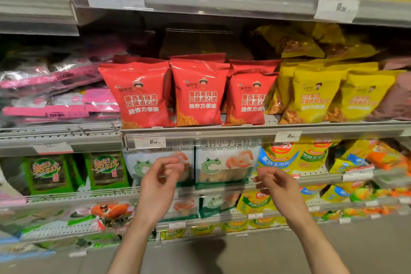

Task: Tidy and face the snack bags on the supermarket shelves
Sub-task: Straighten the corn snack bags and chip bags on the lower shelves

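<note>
Three red snack bags [198, 93] stand upright in a row on the middle shelf [222, 131], labels facing out. To their right lean yellow snack bags [315, 95], some tilted and piled behind. Below them stand white-and-green shrimp snack bags [224, 164]. My left hand [160, 184] hovers in front of the left shrimp bag, fingers loosely curled, holding nothing. My right hand [275, 187] hangs at the same height by the right shrimp bag's edge, fingers apart and empty.
Pink flat packs [60, 95] lie stacked at the left. Green seaweed packs [49, 173] stand lower left. Yellow corn snack bags [293, 155] fill the lower right. Price tags [150, 142] sit on the shelf rails. Grey floor [244, 251] lies below.
</note>
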### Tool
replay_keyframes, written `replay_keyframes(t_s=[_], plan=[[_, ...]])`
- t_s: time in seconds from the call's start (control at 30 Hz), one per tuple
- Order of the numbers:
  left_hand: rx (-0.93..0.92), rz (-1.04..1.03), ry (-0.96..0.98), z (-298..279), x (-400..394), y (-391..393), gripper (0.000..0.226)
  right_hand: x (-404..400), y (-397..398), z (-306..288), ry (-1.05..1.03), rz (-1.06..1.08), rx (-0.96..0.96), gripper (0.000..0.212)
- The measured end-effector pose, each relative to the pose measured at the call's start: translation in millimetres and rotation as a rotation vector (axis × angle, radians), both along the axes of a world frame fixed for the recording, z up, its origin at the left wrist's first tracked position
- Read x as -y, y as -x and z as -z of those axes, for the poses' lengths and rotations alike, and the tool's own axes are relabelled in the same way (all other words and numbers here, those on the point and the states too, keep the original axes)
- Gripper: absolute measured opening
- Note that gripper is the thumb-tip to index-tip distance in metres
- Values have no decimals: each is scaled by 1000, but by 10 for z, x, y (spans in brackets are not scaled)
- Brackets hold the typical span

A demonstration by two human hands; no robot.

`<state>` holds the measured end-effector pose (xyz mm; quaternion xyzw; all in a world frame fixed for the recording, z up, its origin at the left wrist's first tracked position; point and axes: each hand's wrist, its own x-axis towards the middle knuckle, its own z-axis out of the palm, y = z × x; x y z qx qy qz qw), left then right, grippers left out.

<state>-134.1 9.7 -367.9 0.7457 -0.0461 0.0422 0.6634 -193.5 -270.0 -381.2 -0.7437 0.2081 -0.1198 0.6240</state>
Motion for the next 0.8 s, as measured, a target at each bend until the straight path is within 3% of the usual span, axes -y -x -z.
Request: replay_keyframes(t_s=[0.27, 0.57, 0.7, 0.8], plan=[[-58, 39, 3, 121, 1190, 274, 15, 1201, 204, 105, -58, 98, 35, 14], [-55, -77, -44, 247, 2727, 505, 7, 2580, 279, 181, -72, -23, 79, 17], [-81, -104, -97, 356, 3071, 571, 16, 2930, 296, 226, -141, -30, 44, 23], [-110, -136, -99, 410, 3188, 549, 12, 3086, 272, 324, -135, -22, 7, 12]])
